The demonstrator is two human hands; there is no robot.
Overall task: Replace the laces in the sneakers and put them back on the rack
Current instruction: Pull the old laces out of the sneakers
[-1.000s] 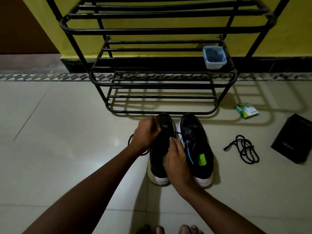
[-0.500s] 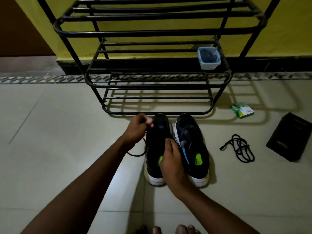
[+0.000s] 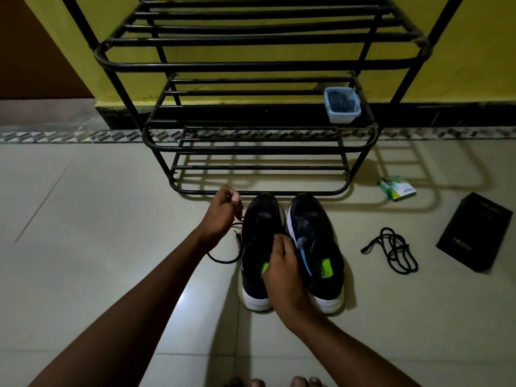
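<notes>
Sneakers [image 3: 324,286] stand side by side on the floor [image 3: 111,219], toes pointing at the foot of the rack [image 3: 251,64], close enough that I'd say they go straight back on a shelf once laced.

From the head view, the right hand [image 3: 284,272] lies over the left sneaker [image 3: 258,227]. Its fingers [image 3: 279,241] are bent down over the throat and inner edge, in the gap next to the right sneaker [image 3: 312,219]. I take that as pinning the shoe so it won't slide when the lace is pulled.

The left hand [image 3: 223,213] is up beside the toe, curled tight and pinching a dark lace [image 3: 223,259]. The lace drops from the hand, loops on the floor just left of the shoe and runs back toward it. It's dim here, so I can't tell which eyelet it goes through, or whether the right fingertips pinch it too.

A second lace [image 3: 393,250] lies bundled on the floor well to the right of the pair, untouched, likely waiting for the other shoe. Beyond it are a green packet [image 3: 396,188] and a black box [image 3: 474,233]. A small tub [image 3: 342,104] sits on the rack.
</notes>
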